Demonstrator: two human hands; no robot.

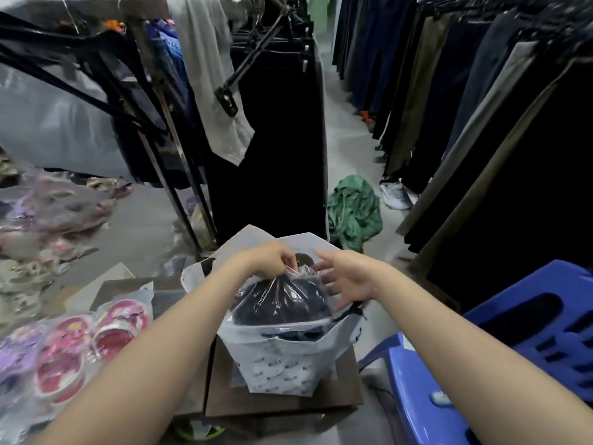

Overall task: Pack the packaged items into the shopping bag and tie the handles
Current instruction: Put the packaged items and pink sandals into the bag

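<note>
A white printed shopping bag (282,364) stands open on a cardboard box (288,403). Inside its mouth sits a dark garment in a clear plastic package (282,300). My left hand (269,261) pinches the top edge of that clear package. My right hand (346,281) hovers at the package's right side with fingers spread, touching or just off the plastic. The bag's far wall rises behind both hands. More packaged items, pink and red in clear wrap (93,342), lie to the left of the box.
A blue plastic stool (500,354) stands close on the right. Racks of hanging trousers (465,107) line the right side and a dark rack (276,139) stands straight ahead. A green cloth (353,213) and a white shoe (394,194) lie on the floor beyond.
</note>
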